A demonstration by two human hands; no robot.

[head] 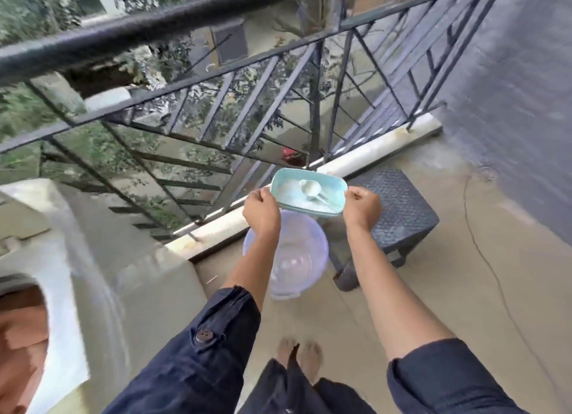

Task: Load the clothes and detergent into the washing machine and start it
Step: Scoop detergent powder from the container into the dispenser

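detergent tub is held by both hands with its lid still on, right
No: the head view shows the detergent tub open, with powder and a scoop inside. The left hand and right hand do hold its ends.

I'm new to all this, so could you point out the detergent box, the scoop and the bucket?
detergent box (312, 176): head view, on its far rim.
scoop (307, 187): head view, on its round bowl.
bucket (306, 243): head view, on its inner wall.

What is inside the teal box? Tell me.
The teal box holds white powder, with a white scoop lying on top. The powder covers the box's floor, so nothing beneath it can be seen.
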